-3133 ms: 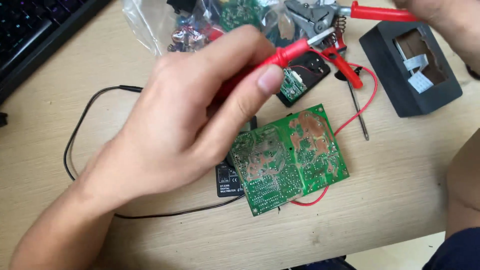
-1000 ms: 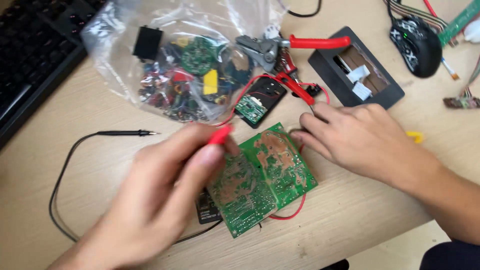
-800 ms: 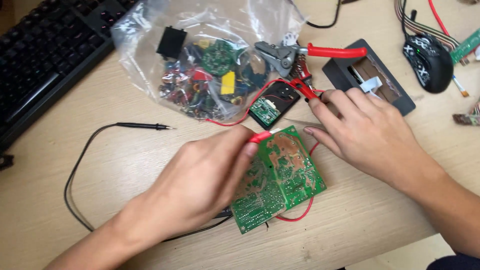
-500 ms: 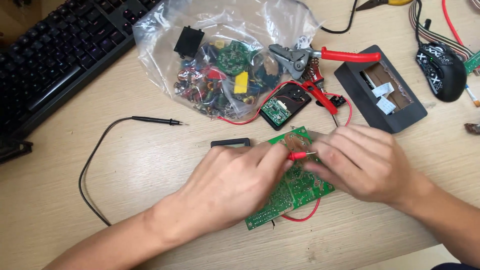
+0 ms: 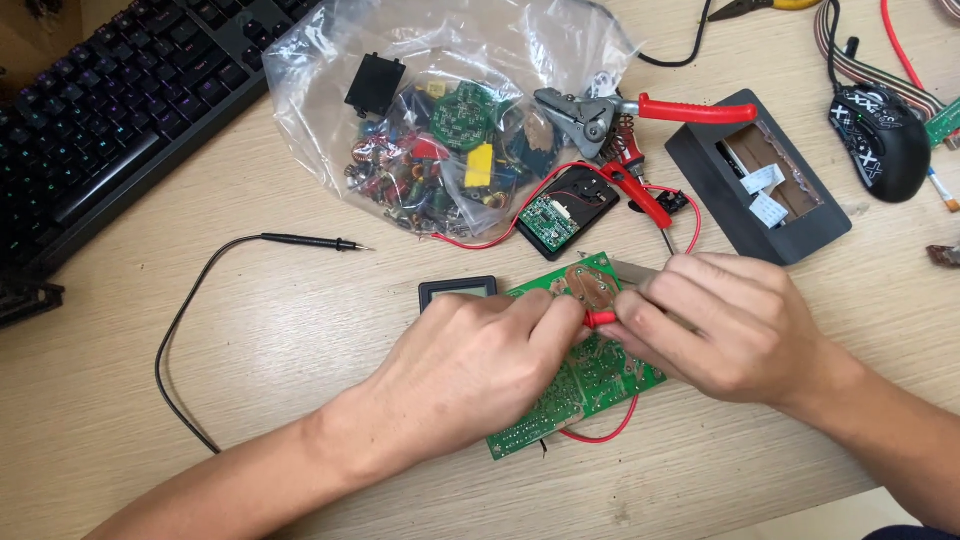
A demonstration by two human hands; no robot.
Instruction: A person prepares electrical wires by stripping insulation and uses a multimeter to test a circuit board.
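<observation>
A green circuit board [image 5: 590, 375] lies solder side up on the wooden desk. My left hand [image 5: 470, 360] rests on its left half and pinches a red test probe [image 5: 600, 318]. My right hand [image 5: 720, 325] covers the board's right part, and its fingertips close around the front end of the same probe. A thin metal shaft [image 5: 630, 268] pokes out from under my right hand. The probe's red wire [image 5: 600, 432] loops out below the board. A small meter display [image 5: 457, 292] shows just above my left hand.
A black probe [image 5: 305, 241] with its cable lies at left. Behind are a clear bag of parts [image 5: 440, 140], red-handled pliers [image 5: 690, 108], a small black module [image 5: 560, 213], a black box [image 5: 760, 190], a mouse [image 5: 880, 140] and a keyboard [image 5: 100, 120].
My left hand brought the red probe down onto the board. My right hand moved in to meet it, and both hands now touch at the probe.
</observation>
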